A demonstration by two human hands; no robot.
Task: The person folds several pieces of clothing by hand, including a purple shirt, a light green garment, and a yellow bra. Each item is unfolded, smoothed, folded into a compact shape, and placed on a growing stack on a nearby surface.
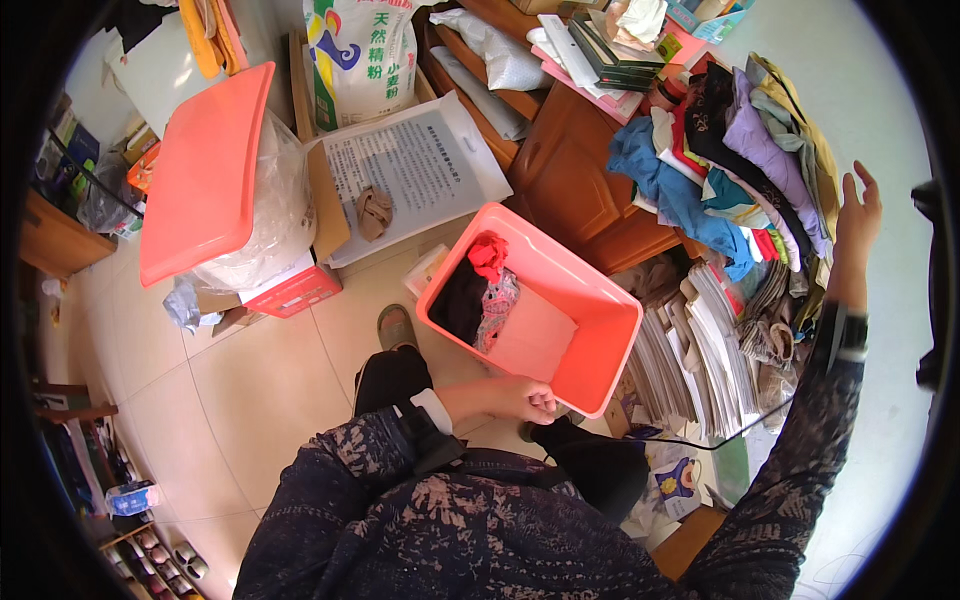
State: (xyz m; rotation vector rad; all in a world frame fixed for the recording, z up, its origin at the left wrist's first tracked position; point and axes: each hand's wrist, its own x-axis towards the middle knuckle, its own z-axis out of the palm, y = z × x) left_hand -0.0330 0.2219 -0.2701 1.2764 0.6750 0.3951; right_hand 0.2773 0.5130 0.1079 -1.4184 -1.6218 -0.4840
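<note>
A pink plastic storage bin stands on the floor before me. Dark fabric, a bright red cloth and a patterned cloth lie at its left end. My left hand is at the bin's near rim, its fingers curled in with nothing visible in them. Raised at the right, my right hand has its fingers apart, beside the outer edge of a heap of clothes with a purple garment, a blue garment and a yellow garment. Whether its palm touches the heap is unclear.
A pink lid leans over a plastic-wrapped box at left. A beige cloth lies on a printed sheet. Behind the bin is a wooden cabinet door; stacked papers stand at right. A black cable crosses near my leg.
</note>
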